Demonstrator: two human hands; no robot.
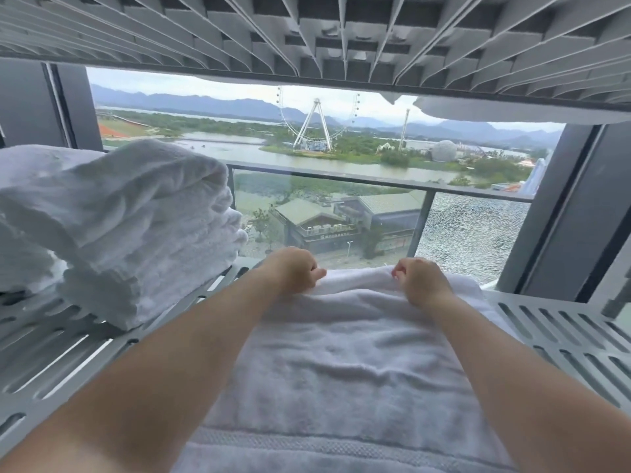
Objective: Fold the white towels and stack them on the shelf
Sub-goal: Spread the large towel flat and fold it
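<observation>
A white towel (345,367) lies flat on the grey slotted shelf (560,339), stretching from the near edge to the far edge. My left hand (295,269) and my right hand (421,279) are both closed on the towel's far edge, a short way apart, with both arms reaching over the cloth. To the left on the same shelf stands a stack of folded white towels (136,230), its top towel draped loosely over the others.
Another slotted shelf (307,32) hangs close overhead, with white cloth (512,109) showing at its far right edge. Behind the shelf is a large window (341,158) with dark frames on both sides. Bare shelf surface lies right of the towel.
</observation>
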